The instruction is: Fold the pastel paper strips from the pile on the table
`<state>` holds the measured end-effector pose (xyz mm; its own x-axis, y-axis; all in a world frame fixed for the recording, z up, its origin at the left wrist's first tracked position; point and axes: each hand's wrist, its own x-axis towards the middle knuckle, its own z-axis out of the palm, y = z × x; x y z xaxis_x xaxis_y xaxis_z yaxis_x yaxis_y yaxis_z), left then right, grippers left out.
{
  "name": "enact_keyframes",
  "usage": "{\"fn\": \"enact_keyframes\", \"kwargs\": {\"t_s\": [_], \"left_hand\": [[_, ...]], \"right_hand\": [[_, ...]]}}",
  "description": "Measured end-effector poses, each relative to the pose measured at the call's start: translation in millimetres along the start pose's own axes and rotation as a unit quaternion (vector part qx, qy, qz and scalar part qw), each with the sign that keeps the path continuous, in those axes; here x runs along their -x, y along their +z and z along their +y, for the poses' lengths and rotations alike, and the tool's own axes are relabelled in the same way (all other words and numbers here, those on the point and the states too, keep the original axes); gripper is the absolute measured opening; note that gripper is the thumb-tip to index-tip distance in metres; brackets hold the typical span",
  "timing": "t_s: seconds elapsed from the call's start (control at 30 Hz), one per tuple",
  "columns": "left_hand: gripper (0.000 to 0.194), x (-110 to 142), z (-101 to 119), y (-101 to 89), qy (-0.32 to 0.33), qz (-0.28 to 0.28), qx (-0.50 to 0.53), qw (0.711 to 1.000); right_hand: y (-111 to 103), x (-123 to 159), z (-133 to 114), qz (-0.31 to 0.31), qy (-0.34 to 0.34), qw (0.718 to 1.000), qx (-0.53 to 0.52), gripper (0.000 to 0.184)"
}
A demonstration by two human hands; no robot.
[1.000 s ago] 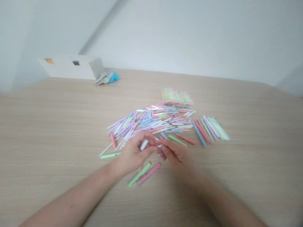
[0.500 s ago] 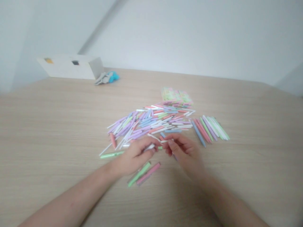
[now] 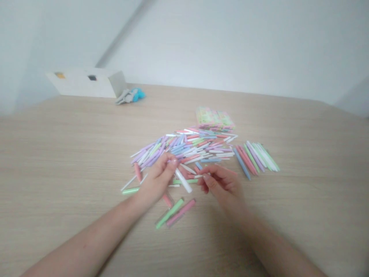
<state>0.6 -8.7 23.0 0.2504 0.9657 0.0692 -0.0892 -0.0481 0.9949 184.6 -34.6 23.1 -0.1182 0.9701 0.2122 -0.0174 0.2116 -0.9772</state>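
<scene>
My left hand point(image 3: 161, 171) pinches a white pen barrel point(image 3: 183, 181) between thumb and fingertips, its lower end slanting down to the right. My right hand point(image 3: 223, 184) is closed at the fingertips on a small, thin white piece point(image 3: 198, 176), blurred and partly hidden. Behind both hands spreads a loose pile of pastel pen parts point(image 3: 184, 148) in purple, blue, white, green and coral. Just under my hands lie a green barrel point(image 3: 184, 181) and a coral piece point(image 3: 167, 200). Closer to me, a green pen point(image 3: 170, 212) and a pink pen point(image 3: 181, 212) lie side by side.
To the right, several pens lie in a slanting row point(image 3: 256, 157). Behind the pile sit stacked small clear packs point(image 3: 215, 118) with pink and green print. A white box point(image 3: 86, 84) stands at the back left, with a grey and blue crumpled item point(image 3: 130, 96) beside it.
My left hand has moved left and slightly up, away from my right hand, and the white barrel in it now shows clearly. My right hand has stayed almost in place.
</scene>
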Motion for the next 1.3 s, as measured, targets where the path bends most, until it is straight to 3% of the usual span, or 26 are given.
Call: {"fn": "enact_keyframes", "kwargs": {"t_s": [0.13, 0.23, 0.4, 0.63, 0.8, 0.93, 1.07, 1.3], "left_hand": [[0.028, -7, 1, -0.2, -0.011, 0.038, 0.141, 0.989], [0.027, -9, 0, -1.3, -0.026, 0.052, 0.189, 0.980], [0.024, -8, -1, -3.5, -0.027, 0.027, 0.218, 0.975], [0.022, -7, -2, -1.5, -0.018, 0.006, 0.208, 0.978], [0.021, -6, -8, -4.2, -0.022, -0.011, 0.140, 0.990], [0.030, -3, -12, -6.2, -0.021, -0.047, 0.015, 0.999], [0.036, 2, -10, -4.1, -0.045, -0.098, -0.112, 0.988], [0.036, 3, -8, -1.9, -0.057, -0.127, -0.141, 0.980]], "right_hand": [[-1, 1, 3, 0.005, 0.008, 0.999, -0.031, 0.009], [-2, 2, 6, 0.025, 0.014, 0.998, -0.059, 0.007], [-2, 1, 8, 0.062, 0.009, 0.995, -0.078, 0.007], [-1, -2, 10, 0.062, 0.011, 0.996, -0.070, 0.008], [0, -3, 7, 0.049, 0.000, 0.998, -0.039, 0.009], [-2, -5, 10, 0.047, 0.006, 0.999, -0.021, 0.012], [-5, -8, 13, 0.049, 0.017, 0.999, 0.008, 0.013], [-9, -9, 17, 0.040, 0.010, 0.996, 0.076, 0.018]]}}
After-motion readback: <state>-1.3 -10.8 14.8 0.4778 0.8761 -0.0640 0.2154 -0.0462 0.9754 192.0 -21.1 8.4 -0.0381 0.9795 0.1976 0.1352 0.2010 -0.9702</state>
